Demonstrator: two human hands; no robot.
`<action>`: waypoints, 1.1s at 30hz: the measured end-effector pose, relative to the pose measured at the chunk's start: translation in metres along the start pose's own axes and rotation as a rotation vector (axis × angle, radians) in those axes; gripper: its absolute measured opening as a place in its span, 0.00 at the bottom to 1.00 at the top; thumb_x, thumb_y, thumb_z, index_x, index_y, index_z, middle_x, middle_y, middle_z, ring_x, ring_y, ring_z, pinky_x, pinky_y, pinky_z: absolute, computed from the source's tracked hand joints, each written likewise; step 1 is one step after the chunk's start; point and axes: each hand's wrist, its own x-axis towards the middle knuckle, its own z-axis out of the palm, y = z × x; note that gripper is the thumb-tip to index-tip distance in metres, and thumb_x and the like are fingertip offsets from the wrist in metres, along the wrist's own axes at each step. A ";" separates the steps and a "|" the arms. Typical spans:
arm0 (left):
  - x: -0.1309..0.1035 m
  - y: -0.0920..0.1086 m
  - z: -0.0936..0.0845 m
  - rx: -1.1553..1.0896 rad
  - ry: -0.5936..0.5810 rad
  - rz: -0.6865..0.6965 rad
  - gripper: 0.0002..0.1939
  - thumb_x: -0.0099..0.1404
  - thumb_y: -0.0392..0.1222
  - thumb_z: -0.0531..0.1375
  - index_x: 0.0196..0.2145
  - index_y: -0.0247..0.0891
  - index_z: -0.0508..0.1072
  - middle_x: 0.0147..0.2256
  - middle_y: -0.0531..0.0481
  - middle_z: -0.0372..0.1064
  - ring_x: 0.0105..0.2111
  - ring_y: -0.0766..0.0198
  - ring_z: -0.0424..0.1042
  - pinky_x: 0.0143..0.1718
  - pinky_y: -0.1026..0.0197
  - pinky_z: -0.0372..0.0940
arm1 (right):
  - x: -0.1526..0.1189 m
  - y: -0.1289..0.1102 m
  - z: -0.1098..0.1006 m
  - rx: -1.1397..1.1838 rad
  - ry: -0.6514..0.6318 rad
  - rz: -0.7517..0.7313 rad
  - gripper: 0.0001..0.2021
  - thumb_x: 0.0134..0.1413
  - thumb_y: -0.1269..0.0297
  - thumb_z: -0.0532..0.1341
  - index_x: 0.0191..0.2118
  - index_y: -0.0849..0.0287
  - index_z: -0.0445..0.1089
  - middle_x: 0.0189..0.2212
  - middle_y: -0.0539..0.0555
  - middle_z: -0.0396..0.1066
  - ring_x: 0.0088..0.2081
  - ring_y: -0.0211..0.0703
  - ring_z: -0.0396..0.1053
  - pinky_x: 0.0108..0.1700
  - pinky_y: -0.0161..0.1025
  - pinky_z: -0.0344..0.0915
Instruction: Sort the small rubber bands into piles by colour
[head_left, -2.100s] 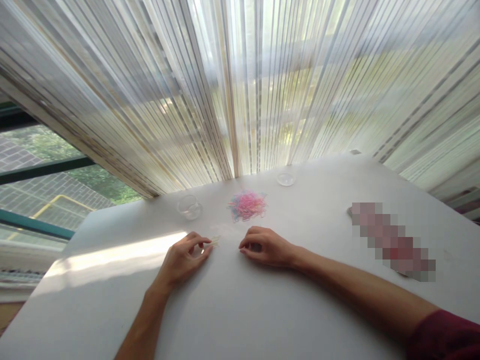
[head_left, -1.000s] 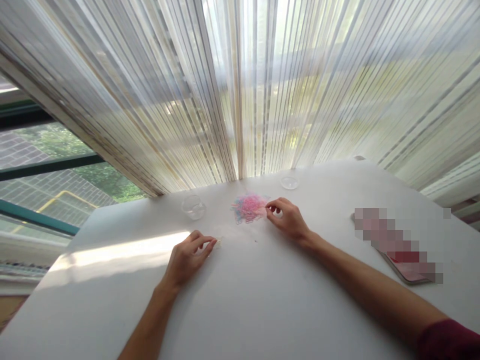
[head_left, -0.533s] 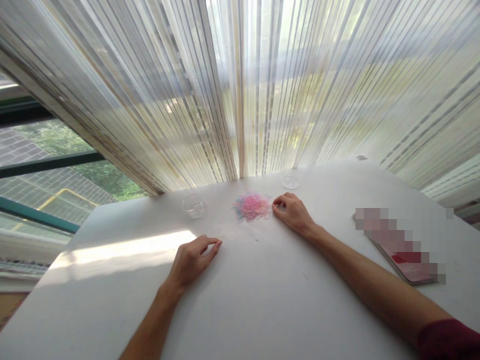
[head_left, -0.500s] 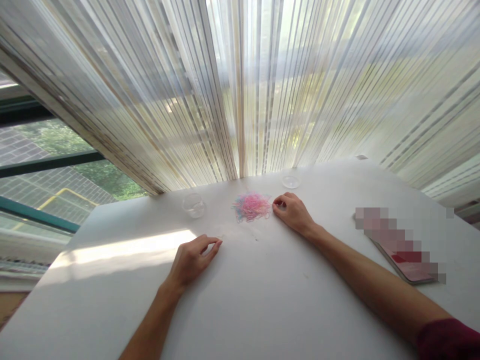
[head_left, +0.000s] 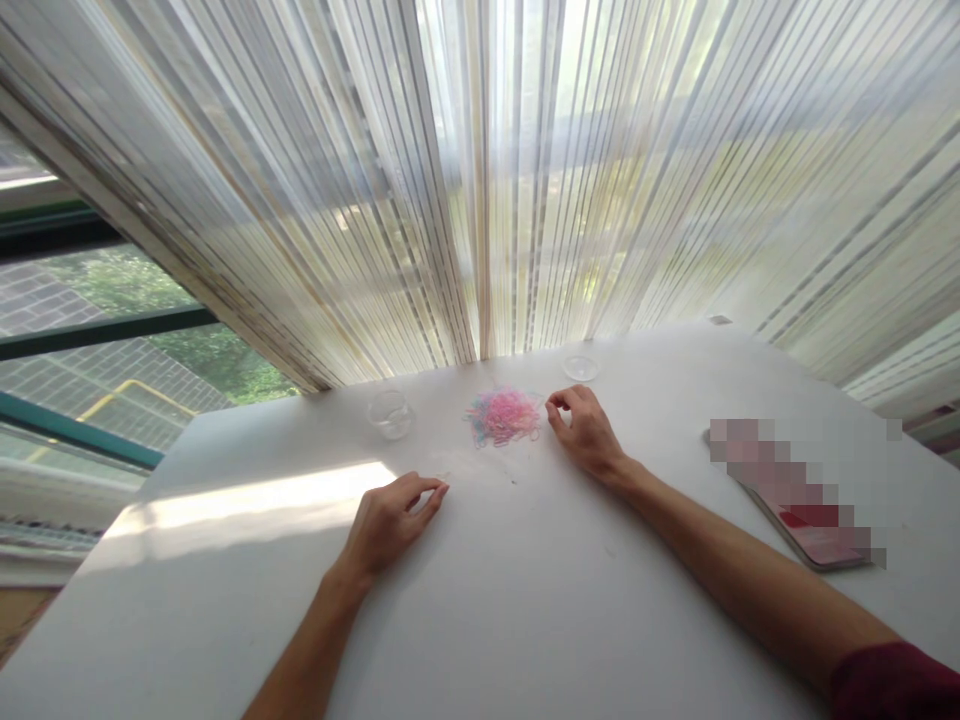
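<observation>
A loose heap of small pink, peach and blue rubber bands (head_left: 504, 415) lies near the back of the white table (head_left: 480, 620). At the heap's right edge is my right hand (head_left: 585, 430), thumb and forefinger curled together; whatever is between the tips is too small to make out. My left hand (head_left: 394, 520) rests in front and to the left of the heap, its thumb and forefinger pinched. A faint pale thin thing shows by those fingertips, too fine to name. Left of the heap stands a small clear plastic cup (head_left: 390, 415).
A clear round lid (head_left: 581, 369) lies behind my right hand. On the right lies a flat pinkish item (head_left: 810, 515), partly blurred out. Striped string curtains (head_left: 480, 180) hang along the table's back edge, with a window (head_left: 97, 330) at left. A dark speck (head_left: 514, 482) marks the tabletop.
My left hand has shifted very slightly to the right, its fingers still pinched. The right hand stays beside the heap. The view has moved a little.
</observation>
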 end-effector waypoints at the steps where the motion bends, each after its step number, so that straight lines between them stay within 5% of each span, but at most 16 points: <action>1: 0.000 0.000 0.000 0.000 0.000 0.001 0.14 0.71 0.46 0.55 0.37 0.39 0.79 0.24 0.53 0.70 0.21 0.70 0.65 0.27 0.67 0.60 | 0.000 0.001 0.000 -0.003 0.004 0.007 0.05 0.60 0.68 0.55 0.33 0.57 0.67 0.32 0.57 0.68 0.38 0.50 0.65 0.43 0.47 0.65; 8: 0.000 0.000 -0.001 -0.005 0.020 0.015 0.14 0.71 0.46 0.55 0.36 0.39 0.79 0.24 0.54 0.69 0.21 0.71 0.64 0.26 0.68 0.60 | 0.002 0.005 -0.002 0.067 -0.031 0.077 0.05 0.59 0.66 0.56 0.32 0.57 0.66 0.30 0.54 0.67 0.35 0.47 0.65 0.41 0.45 0.66; 20: -0.001 0.026 0.009 -0.084 0.015 0.082 0.14 0.70 0.45 0.57 0.50 0.39 0.75 0.24 0.55 0.67 0.21 0.71 0.62 0.26 0.68 0.59 | -0.037 -0.073 0.011 0.405 -0.411 -0.316 0.05 0.56 0.74 0.59 0.35 0.57 0.66 0.33 0.53 0.66 0.36 0.41 0.65 0.39 0.37 0.66; 25: 0.000 0.028 0.011 -0.090 0.041 0.148 0.09 0.71 0.42 0.57 0.41 0.40 0.78 0.23 0.55 0.67 0.20 0.71 0.62 0.25 0.68 0.58 | -0.041 -0.077 0.012 0.438 -0.431 -0.306 0.05 0.55 0.74 0.59 0.35 0.57 0.66 0.33 0.52 0.66 0.36 0.40 0.65 0.39 0.37 0.66; 33: 0.001 0.028 0.011 -0.090 0.027 0.160 0.09 0.69 0.43 0.60 0.42 0.39 0.78 0.23 0.55 0.68 0.19 0.72 0.62 0.23 0.68 0.57 | -0.043 -0.077 0.012 0.429 -0.461 -0.283 0.05 0.55 0.74 0.60 0.35 0.58 0.67 0.33 0.53 0.66 0.36 0.41 0.65 0.39 0.37 0.66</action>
